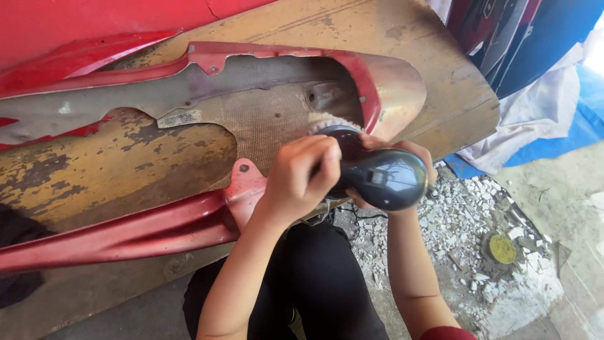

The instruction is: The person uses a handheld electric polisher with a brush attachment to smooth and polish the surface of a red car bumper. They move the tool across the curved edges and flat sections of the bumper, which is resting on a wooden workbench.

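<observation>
Both hands, the left hand and right hand, grip the dark grey round power sander, sanding inside the red curved plastic body panel just above them, and next it seems they need steady, gentle pushing.

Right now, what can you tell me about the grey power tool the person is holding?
The power tool is a rounded, glossy dark grey machine, plastic by its look, lying roughly level. At its front is a dark round head with a pale fluffy pad at the edge, set against the inside of the red panel that lies on a worn wooden board. The left hand grips near the head; the right hand holds the body from behind. A black cord seems to trail below.
</observation>
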